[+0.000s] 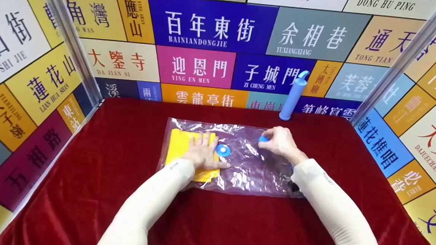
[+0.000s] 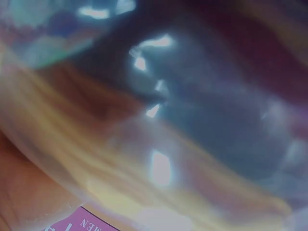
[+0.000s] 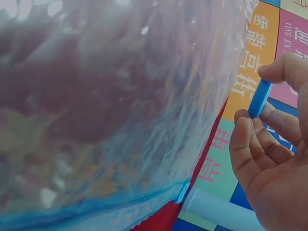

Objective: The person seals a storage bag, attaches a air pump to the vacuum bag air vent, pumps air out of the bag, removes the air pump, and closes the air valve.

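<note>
Red cloth (image 1: 88, 175), colourful lettered wall panels (image 1: 212, 23), and two possibly transparent corner posts (image 1: 72, 40).

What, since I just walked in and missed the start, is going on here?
A person is handling a clear vacuum storage bag lying on a red tablecloth. Their left hand rests, fingers spread, over the folded yellow cloth in the bag, beside its round blue valve. Their right hand pinches a small blue cap, held apart from the valve. A blue hand pump stands behind the bag, touched by neither hand.
</note>
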The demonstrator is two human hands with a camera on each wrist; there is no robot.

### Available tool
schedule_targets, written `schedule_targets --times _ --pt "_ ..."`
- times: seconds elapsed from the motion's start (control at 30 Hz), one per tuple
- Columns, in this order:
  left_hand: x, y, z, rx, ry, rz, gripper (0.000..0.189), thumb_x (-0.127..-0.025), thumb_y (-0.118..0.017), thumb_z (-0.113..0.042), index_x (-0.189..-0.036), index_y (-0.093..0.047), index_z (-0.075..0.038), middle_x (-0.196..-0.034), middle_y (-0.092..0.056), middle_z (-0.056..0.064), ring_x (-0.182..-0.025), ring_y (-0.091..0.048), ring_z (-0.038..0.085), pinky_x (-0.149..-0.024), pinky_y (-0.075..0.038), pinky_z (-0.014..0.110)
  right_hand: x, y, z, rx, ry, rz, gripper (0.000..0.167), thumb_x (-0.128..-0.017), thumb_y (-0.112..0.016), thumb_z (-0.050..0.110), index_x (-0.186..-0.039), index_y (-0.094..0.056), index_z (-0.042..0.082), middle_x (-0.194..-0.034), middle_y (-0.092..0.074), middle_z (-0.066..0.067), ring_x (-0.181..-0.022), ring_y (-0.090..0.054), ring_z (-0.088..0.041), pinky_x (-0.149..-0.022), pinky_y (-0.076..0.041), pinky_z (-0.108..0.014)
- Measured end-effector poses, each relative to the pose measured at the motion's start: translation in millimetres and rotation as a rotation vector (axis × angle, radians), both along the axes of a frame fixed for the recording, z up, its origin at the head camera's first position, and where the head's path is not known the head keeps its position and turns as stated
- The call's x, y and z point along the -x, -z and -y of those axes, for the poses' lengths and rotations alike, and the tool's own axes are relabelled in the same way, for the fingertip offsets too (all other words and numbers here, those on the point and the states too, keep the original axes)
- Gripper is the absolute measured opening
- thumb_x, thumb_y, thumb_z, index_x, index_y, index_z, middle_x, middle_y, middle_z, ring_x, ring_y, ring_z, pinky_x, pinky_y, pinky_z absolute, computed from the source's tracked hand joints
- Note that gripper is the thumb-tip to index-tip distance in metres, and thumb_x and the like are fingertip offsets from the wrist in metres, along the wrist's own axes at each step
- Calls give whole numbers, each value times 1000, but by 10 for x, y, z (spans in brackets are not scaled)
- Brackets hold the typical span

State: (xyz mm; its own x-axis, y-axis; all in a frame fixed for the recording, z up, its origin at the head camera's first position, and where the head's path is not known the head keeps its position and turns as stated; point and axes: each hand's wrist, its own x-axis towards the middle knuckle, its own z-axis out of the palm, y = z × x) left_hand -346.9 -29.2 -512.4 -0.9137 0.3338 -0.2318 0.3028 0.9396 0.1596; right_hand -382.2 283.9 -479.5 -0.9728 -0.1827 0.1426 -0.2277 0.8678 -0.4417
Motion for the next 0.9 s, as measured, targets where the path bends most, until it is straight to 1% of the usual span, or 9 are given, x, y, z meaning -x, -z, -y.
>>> schedule_targets --times 0.1,0.23,0.43,0.63,0.9 --pt "-15 -24 8 -12 9 4 126 -93 -54 -95 -183 -8 -20 -191 0 21 -179 -2 46 -145 -4 67 -10 22 -61 6 16 3 38 -82 -83 29 -114 -89 9 -105 -88 -11 -95 -77 -27 -92 -64 -43" --pt "-13 -24 8 -13 10 1 126 -93 -54 -95 -183 -9 -20 -191 0 22 -178 -3 46 -145 -4 68 -17 41 -145 27 51 15 39 -82 -85 30 -115 -89 9 -104 -88 -10 -95 -75 -26 -89 -62 -39" --pt "-13 -11 3 -7 5 1 126 -92 -55 -95 -183 -9 -21 -191 0 21 -178 -4 46 -145 -5 68 -9 28 -244 35 75 19 40 -83 -86 31 -117 -88 8 -106 -88 -13 -97 -77 -27 -90 -65 -40" --pt "-16 3 -4 -18 2 8 126 -92 -56 -94 -183 -9 -20 -191 0 21 -179 -4 46 -145 -5 68 -13 35 -351 31 90 13 40 -83 -85 32 -115 -88 8 -105 -88 -12 -92 -73 -26 -83 -61 -33" --pt "-17 -24 22 -9 12 -5 125 -93 -53 -95 -183 -10 -20 -191 -1 22 -178 -5 47 -145 -6 68 -35 52 -522 7 106 -9 41 -82 -83 29 -117 -88 9 -104 -88 -15 -97 -76 -31 -83 -59 -34"
